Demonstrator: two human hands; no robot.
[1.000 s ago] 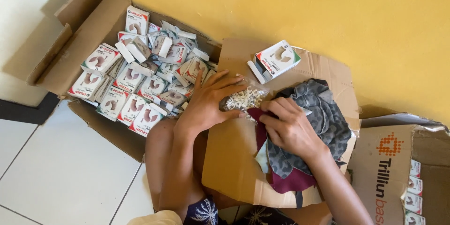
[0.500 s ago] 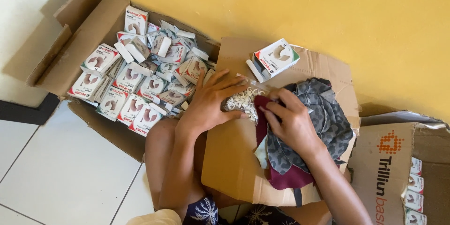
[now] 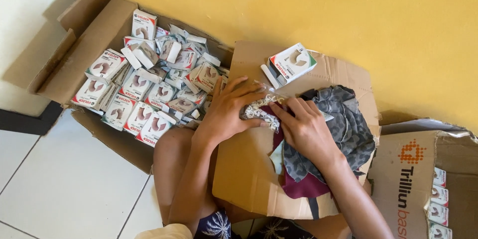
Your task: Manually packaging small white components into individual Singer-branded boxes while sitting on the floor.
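Yellow wall [image 3: 348,15] backs a white tiled floor [image 3: 64,189]; a large open cardboard box [image 3: 84,35] lies heaped with small white cartons [image 3: 144,95]; on a cardboard sheet [image 3: 249,169] over the lap, the left hand [image 3: 226,112] curls its fingers round a small clear packet of silvery pieces [image 3: 259,109]; the right hand [image 3: 306,129] pinches that packet's end, resting on a patterned grey cloth [image 3: 348,124]; one open small box [image 3: 291,64] sits just beyond.
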